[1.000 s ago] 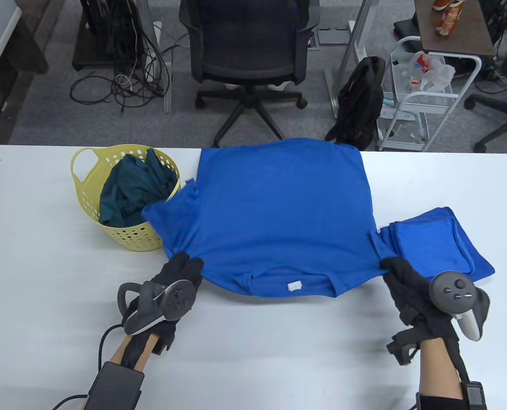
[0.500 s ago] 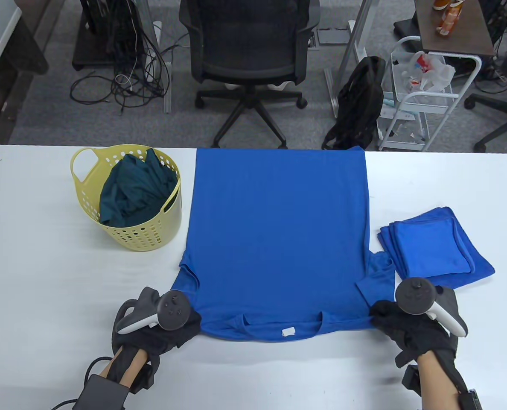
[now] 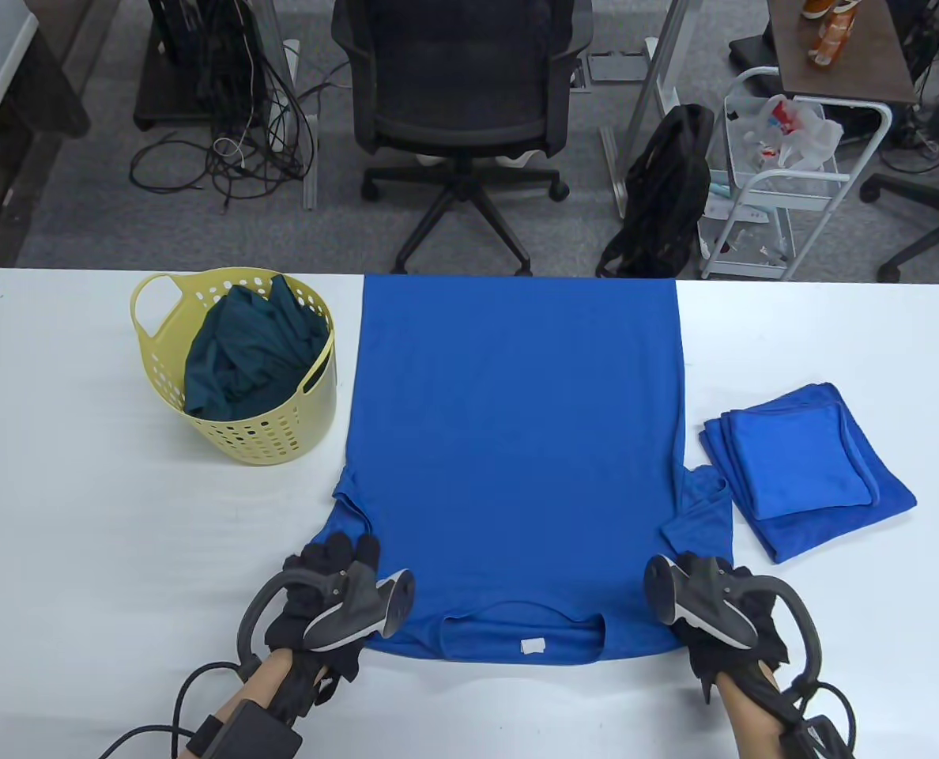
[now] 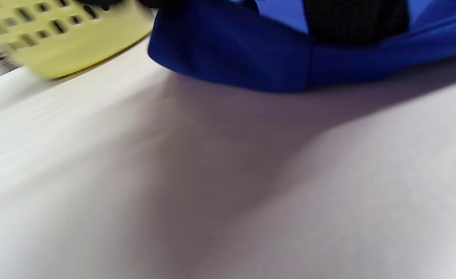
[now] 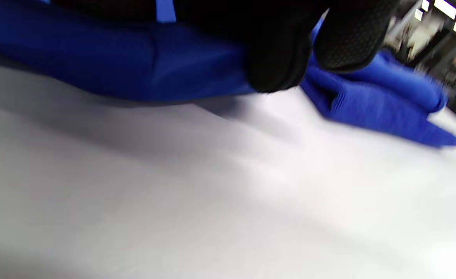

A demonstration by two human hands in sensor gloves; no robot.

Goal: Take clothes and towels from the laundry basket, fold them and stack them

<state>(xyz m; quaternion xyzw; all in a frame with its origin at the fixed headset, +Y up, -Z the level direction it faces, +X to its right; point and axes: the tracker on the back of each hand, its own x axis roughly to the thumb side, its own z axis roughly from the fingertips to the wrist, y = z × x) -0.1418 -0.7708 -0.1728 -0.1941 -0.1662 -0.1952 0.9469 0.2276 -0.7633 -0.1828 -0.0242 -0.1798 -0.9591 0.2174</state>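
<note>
Now both hands, left (image 3: pixel 323 605) and right (image 3: pixel 726 613), pinch shirt (image 3: pixel 517 443) shoulders at tabletop's near edge. Tug evenly, flatten sleeves before folding.

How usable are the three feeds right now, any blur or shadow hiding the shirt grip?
Table view: sharp, evenly lit, blue shirt clear. Left wrist view: motion-blurred; yellow basket smeared, a soft shadow on the table. Right wrist view: blurred too; gloved right hand dark at the shirt's edge, folded blue towels soft.
</note>
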